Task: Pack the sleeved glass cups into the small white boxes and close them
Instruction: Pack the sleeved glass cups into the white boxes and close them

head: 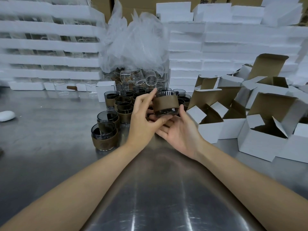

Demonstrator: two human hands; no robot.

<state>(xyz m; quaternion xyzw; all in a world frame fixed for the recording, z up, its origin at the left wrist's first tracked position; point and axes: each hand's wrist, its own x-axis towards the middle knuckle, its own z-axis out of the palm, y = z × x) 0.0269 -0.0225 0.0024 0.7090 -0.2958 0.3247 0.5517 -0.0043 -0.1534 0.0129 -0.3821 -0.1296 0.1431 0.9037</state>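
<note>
Hands meet at mid-frame over the steel tabletop. Open white boxes stand at the right, flaps up; more sleeved cups crowd left of centre. The left hand pinches the held cup by rim and base, while the right hand lies palm up beneath it, thumb curled against its side. Best to hold the cup upright, carry it right, and lower it straight into the nearest box without catching the inner flaps.
</note>
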